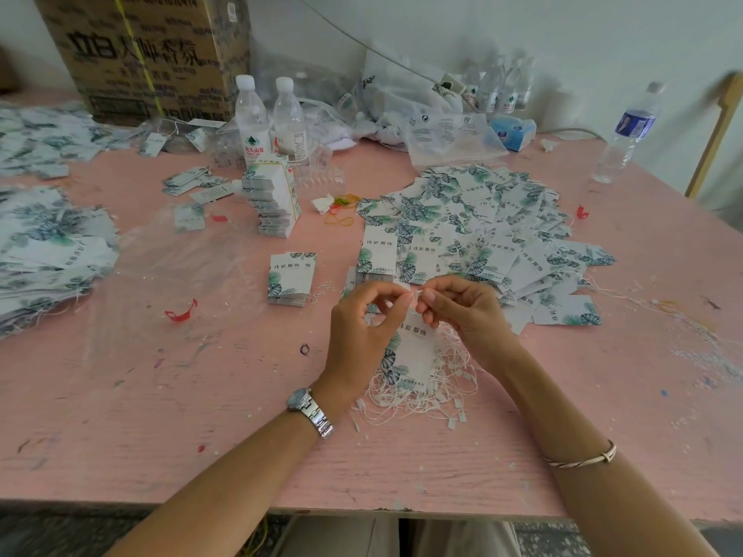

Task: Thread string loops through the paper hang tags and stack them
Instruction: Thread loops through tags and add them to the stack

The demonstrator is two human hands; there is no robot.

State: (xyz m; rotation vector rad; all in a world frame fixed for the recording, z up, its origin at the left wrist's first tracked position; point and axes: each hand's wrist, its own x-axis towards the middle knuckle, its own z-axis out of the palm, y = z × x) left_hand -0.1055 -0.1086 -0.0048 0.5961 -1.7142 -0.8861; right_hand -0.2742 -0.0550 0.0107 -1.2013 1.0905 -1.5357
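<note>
— Both hands: where are they, and what are they holding?

— Head view: the left hand [362,315] and right hand [462,311] meet over the pink table [201,396]. Their fingertips pinch a string loop [418,293] at the top of one hang tag [414,351], above a tangle of loose strings [422,400].

— How far along is the work?

— Well along, I judge. A wide heap of tags [482,227] trailing strings lies just beyond, to the right. A small neat stack [291,279] to the left looks unthreaded, so work remains.

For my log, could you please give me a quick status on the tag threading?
Left hand and right hand pinch a string above the hang tag. Nothing blocking.
</note>
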